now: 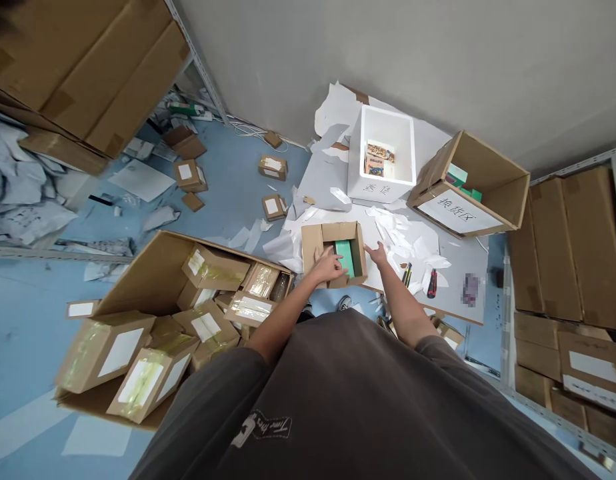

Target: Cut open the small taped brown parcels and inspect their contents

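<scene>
An opened cardboard carton (359,256) stands at the front edge of the table, its left flap (312,248) folded outward. Inside it lies a green box (345,257). My left hand (330,265) reaches over the carton's left side, fingers stretched out and touching the green box, not wrapped around it. At the carton's right wall is my right hand (377,255), its fingers apart; whether they touch the cardboard I cannot tell. White paper scraps (388,227) lie just beyond the right hand.
Behind the carton stands a white foam box (355,175) holding small packages. A labelled cardboard box (433,180) with green boxes sits right of it. A box cutter (407,274) and a red-black tool (433,283) lie right. At left, a large carton (138,277) holds several taped parcels.
</scene>
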`<state>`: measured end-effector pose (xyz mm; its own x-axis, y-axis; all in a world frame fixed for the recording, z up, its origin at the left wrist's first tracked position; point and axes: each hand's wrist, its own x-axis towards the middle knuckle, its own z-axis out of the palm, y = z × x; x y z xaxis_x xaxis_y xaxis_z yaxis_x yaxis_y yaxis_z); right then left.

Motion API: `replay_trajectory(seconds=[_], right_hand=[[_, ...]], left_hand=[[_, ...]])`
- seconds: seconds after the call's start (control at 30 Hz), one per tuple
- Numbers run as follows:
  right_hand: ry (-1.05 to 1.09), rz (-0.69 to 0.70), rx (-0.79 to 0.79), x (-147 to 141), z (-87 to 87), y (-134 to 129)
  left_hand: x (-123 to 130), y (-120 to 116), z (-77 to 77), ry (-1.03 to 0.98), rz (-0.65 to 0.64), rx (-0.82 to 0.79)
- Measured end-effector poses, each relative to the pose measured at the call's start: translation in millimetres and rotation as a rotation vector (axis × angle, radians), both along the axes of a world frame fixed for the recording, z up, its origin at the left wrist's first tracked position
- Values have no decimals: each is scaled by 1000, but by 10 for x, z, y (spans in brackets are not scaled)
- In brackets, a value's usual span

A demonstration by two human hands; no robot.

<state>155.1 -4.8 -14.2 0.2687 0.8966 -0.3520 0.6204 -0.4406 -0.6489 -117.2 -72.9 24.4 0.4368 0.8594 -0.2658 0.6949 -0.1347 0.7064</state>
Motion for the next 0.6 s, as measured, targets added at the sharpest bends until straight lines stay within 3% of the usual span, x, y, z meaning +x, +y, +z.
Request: replay_trajectory(seconds=[0.07,0.17,0.27,0.37,0.47,0.53,0.6], right_hand=[[-25,-73,-50,-139,-28,-10],[-131,-84,-17,-311,93,3],[-263,87,180,-414,290,-40],[-239,394,275,-567,399,-186],[-215,649,147,-810,367,-354],[-290,667,-29,-979,291,-412],[-374,601,-221,-1130,196,-409]], left_hand=[[38,-88,31,75,-70,-34],[119,-265,26,213,-132,-35],[193,-418,-16,302,-114,56],[217,-471,-48,319,-101,105],[196,-474,-56,285,-95,114],[173,-506,-62,265,-61,132],[151,-583,-83,260,10,160]])
